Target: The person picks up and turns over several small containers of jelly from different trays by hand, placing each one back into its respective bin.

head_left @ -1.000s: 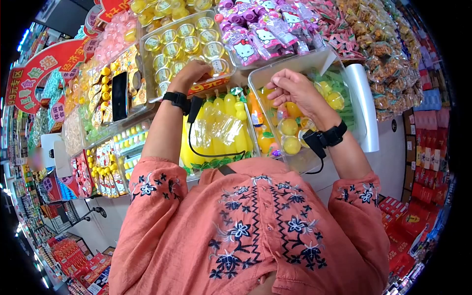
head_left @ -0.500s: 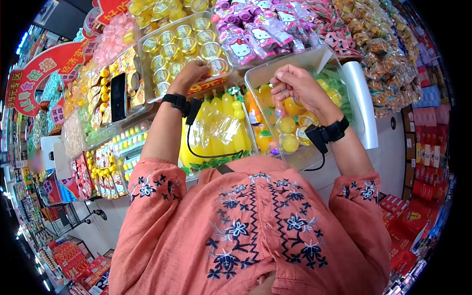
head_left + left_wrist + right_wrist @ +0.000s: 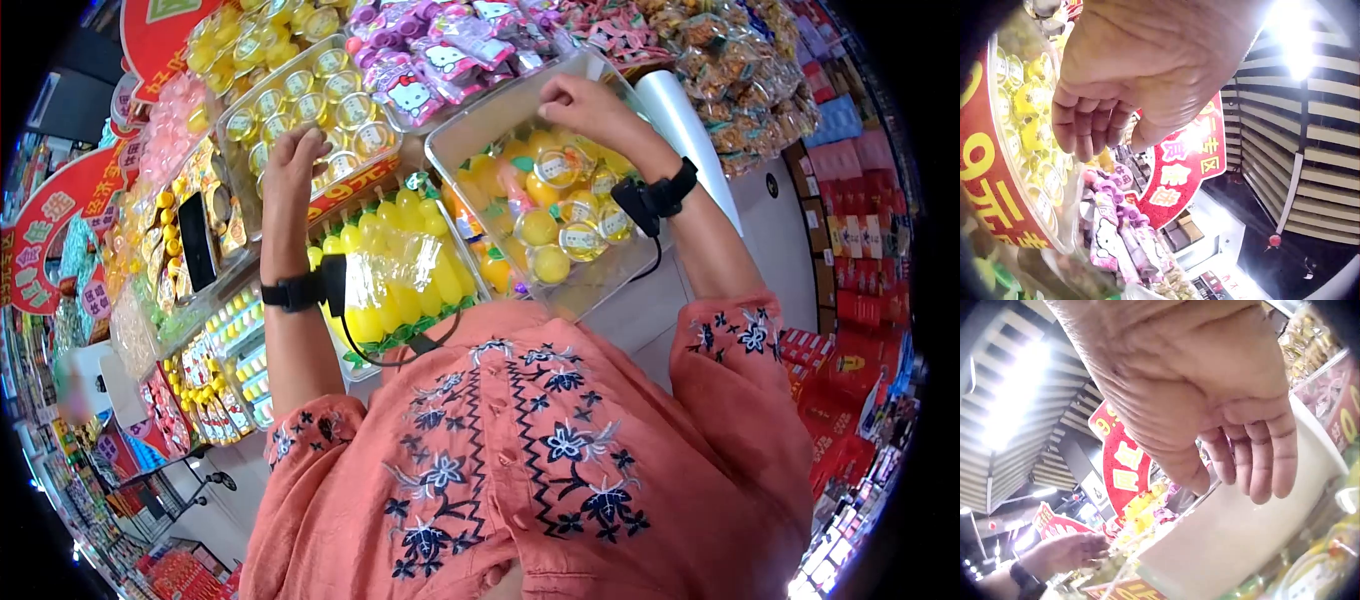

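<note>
My left hand (image 3: 293,165) hovers over a clear tray of yellow jelly cups (image 3: 350,110). Its fingers hang loosely bent with nothing between them, as the left wrist view shows beside the cups (image 3: 1038,131). At the far side of a clear bin (image 3: 437,160) is my right hand (image 3: 590,108), empty, its fingers loosely bent. Behind those fingers, a plain white panel (image 3: 1210,531) fills much of the right wrist view. Inside the bin lie yellow lidded cups (image 3: 580,238) and round yellow pieces. Wrapped yellow pieces with green leaf trim (image 3: 395,265) lie between the two arms.
Purple cartoon-cat packs (image 3: 430,75) are heaped behind the trays. A dark phone-like rectangle (image 3: 198,240) stands on the left among sweets. Brown snack bags (image 3: 725,75) are piled at the back right, and a white roll-like edge (image 3: 690,150) borders the bin.
The head view has shifted, so the counter sits farther left. My left hand has moved left from the cup tray's front edge. The right hand has moved toward the bin's far side.
</note>
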Available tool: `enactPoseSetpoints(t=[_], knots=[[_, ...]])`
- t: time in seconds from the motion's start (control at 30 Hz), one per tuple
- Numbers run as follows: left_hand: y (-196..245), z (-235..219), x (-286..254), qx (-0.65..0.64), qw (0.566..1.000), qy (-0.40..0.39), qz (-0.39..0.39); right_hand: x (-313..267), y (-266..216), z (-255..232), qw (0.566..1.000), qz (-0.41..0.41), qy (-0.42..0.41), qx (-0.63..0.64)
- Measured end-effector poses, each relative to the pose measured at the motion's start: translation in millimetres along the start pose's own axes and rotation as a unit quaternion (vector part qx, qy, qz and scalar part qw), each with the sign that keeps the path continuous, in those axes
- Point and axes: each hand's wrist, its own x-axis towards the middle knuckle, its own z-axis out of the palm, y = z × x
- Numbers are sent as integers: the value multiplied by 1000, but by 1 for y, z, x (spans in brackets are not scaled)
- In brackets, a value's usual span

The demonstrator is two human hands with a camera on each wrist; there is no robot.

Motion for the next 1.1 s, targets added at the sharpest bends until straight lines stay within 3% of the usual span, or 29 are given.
enactPoseSetpoints(t=[0.13,0.27,0.5,0.63,0.77,0.87,0.9,0.93,1.0,1.1], knots=[[-1,19,-27,-41,998,-38,-26,-5,15,16,988,19,-89,-125],[-15,27,-38,-66,993,-77,-57,-15,19,40,927,-14,-123,-354],[-17,30,-44,-74,992,-88,-59,-26,28,57,881,-68,-126,-451],[-20,30,-45,-104,987,-109,-50,-26,34,64,882,-110,-127,-440],[-13,34,-51,-105,987,-107,-51,-17,24,57,929,-57,-130,-342],[-10,33,-52,-103,986,-114,-56,-4,11,37,973,14,-149,-174],[-6,35,-52,-103,986,-120,-59,-4,-7,25,979,1,-152,-136],[-2,37,-52,-104,984,-128,-63,-5,-21,18,985,58,-163,-18],[8,45,-52,-87,983,-156,-49,-8,-44,11,947,163,-172,216],[35,61,-59,-73,975,-210,1,-9,-70,13,877,141,-207,411]])
